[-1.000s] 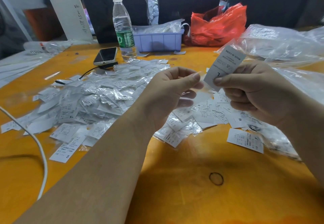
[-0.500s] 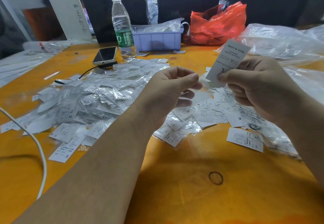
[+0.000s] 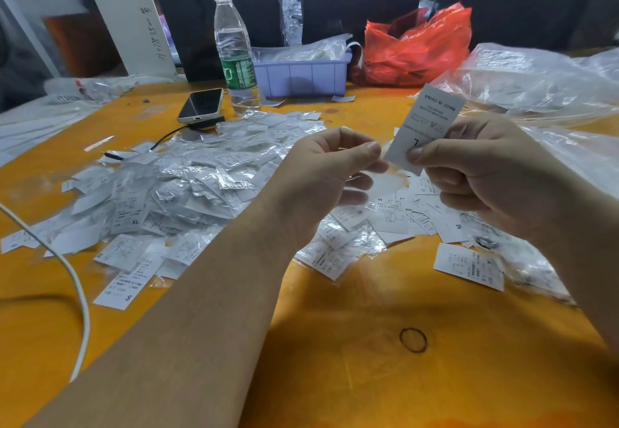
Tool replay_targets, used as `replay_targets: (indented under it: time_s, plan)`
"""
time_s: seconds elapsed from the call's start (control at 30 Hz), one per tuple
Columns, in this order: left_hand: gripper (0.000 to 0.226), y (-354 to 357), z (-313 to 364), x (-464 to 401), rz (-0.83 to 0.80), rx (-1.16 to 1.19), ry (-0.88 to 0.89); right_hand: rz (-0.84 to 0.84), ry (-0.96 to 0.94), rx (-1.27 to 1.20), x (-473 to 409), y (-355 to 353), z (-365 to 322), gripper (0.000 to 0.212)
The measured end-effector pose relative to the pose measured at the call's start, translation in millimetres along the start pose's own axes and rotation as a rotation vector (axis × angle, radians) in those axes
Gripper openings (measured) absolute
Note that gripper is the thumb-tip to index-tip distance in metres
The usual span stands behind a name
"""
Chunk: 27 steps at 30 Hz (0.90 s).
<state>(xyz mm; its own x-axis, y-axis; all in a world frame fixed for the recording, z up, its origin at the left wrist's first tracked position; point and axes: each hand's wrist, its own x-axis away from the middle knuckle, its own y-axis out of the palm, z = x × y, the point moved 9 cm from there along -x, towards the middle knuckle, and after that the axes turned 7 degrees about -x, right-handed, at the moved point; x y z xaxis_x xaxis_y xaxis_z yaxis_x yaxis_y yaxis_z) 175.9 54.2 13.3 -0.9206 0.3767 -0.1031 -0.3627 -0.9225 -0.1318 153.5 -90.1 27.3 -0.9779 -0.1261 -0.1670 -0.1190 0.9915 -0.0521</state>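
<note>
Just above the middle of the surface (image 3: 335, 360), right hand (image 3: 485, 176) pinching a white label (image 3: 432, 119) marked L, left hand (image 3: 321, 176) grip narrow, thumb on forefinger beside the label's lower corner, hold unclear, label heap (image 3: 187, 186) below.

Label (image 3: 428, 122): one white rectangular paper tag, flat and uncreased. Printed side faces the camera, with the text upside down: "MADE IN CHINA" at the upper end, a row of care symbols mid-length and a large "L" near the lower end. It sits right of centre in the frame, raised above the table, long axis tilted to the upper right. The right hand (image 3: 485, 173) pinches its lower end.

Clear film sleeve (image 3: 385, 181): thin, translucent, edges hard to trace. The left hand (image 3: 321, 176) pinches it, just left of the label's lower corner.
</note>
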Motion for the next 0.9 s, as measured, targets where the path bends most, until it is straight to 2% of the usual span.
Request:
replay_targets:
  time_s: [0.37,0.47,0.6,0.7,0.8,0.9]
  plan:
    - [0.009,0.2,0.9,0.6,0.000,0.013,0.016,-0.006,0.000,0.006,-0.7,4.2,3.9,0.007]
    - [0.011,-4.0,1.3,0.3,0.038,0.018,0.015,-0.012,0.018,-0.053,-1.3,2.4,3.6,0.013]
    - [0.013,-5.4,0.7,-0.2,0.056,0.009,0.014,-0.044,0.046,-0.097,-0.9,7.1,4.3,0.011]
    - [0.012,-3.7,0.4,-0.3,0.052,-0.014,0.020,-0.050,0.056,-0.088,-0.1,8.2,5.8,0.011]
    - [0.011,-1.9,0.4,0.1,0.042,-0.021,0.027,-0.023,0.059,-0.061,0.3,6.3,6.7,0.021]
    - [0.011,-0.8,0.4,0.4,0.035,-0.043,0.029,0.003,0.058,-0.039,2.3,6.6,5.7,0.018]
